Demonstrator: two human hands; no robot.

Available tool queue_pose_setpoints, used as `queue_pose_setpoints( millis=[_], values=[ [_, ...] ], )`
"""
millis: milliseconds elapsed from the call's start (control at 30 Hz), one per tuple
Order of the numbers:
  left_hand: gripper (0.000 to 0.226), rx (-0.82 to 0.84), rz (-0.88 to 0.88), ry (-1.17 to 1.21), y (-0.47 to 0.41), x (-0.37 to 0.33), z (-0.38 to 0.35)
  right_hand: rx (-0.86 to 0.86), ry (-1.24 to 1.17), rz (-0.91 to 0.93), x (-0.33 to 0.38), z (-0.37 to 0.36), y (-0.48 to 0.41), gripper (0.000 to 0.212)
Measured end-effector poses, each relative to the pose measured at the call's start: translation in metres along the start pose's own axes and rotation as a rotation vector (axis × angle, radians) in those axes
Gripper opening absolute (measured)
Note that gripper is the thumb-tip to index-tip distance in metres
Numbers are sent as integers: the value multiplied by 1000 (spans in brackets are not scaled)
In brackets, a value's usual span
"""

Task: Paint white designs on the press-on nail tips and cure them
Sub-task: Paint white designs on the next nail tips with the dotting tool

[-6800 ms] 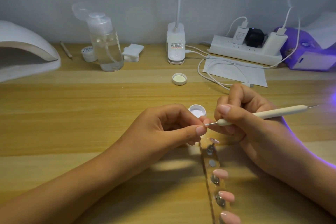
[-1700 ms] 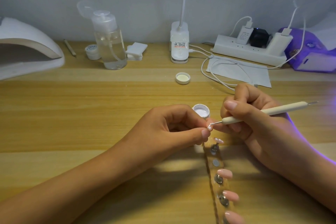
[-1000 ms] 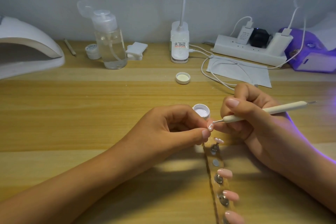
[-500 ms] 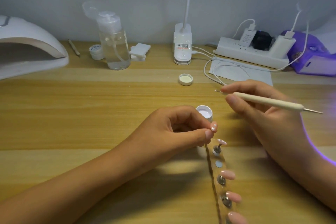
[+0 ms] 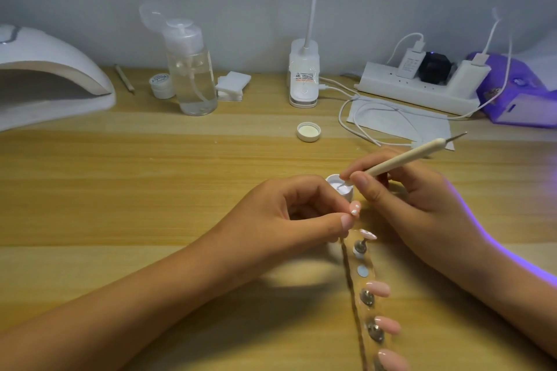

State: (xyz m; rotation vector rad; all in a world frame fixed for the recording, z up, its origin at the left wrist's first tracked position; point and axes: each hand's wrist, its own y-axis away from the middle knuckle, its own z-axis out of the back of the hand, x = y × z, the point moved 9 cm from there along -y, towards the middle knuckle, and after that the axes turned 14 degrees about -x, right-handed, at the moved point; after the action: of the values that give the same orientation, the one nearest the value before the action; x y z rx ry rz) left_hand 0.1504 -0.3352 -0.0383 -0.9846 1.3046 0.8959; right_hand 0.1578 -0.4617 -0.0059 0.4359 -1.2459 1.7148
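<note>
The writing first. The small jar (image 5: 162,86) at the back left carries curly lettering on its lid, too small to read. The lamp base (image 5: 303,75) has a red and dark label, and the charger (image 5: 410,65) in the power strip (image 5: 416,90) has fine print. Neither can be read.

Your left hand (image 5: 289,214) lies low over the bench (image 5: 150,190), fingers curled. Its grip is a narrow pinch of thumb and forefinger on one pink nail tip (image 5: 355,208), which bears small white marks. Your right hand (image 5: 413,199) is just beside it. Its grip is closed round the dotting pen (image 5: 407,158) as you would hold a pencil. The pen's fine tip is down in the white paint pot (image 5: 339,187), which stands just behind your left fingers. The pen's other metal point slants up to the right.

From below your left thumb a clear holder strip (image 5: 363,272) runs toward you. It carries metal studs and more pink nail tips (image 5: 380,288).

The bench is pale striped wood against a plain grey wall. The white curing lamp (image 5: 45,78) is at the far left. After it come a wooden stick (image 5: 124,78), a clear pump bottle (image 5: 191,69) and a stack of white pads (image 5: 232,86). A loose cap (image 5: 308,131) lies open side up near the middle. To the right are a sheet of paper (image 5: 428,126) under a looped white cable (image 5: 349,120), and a purple device (image 5: 518,93) at the far right. Violet light falls along your right forearm.
</note>
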Motion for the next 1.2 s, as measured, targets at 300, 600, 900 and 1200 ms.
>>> queue_pose_setpoints(
  millis=[300, 600, 900, 1200],
  values=[
    [6, -9, 4, -1, 0, 0, 1, 7, -38, -42, -1, 0, 1, 16],
    [9, -8, 20, 15, 1, -2, 0, -195, -339, -166, -3, 23, -1, 11],
    [7, -3, 1, 5, 0, -2, -1, -73, -767, -418, -9, 6, 6, 17],
    [7, 1, -1, -7, 0, -1, 0, -42, -799, -479, -3, 1, 7, 26]
  ],
)
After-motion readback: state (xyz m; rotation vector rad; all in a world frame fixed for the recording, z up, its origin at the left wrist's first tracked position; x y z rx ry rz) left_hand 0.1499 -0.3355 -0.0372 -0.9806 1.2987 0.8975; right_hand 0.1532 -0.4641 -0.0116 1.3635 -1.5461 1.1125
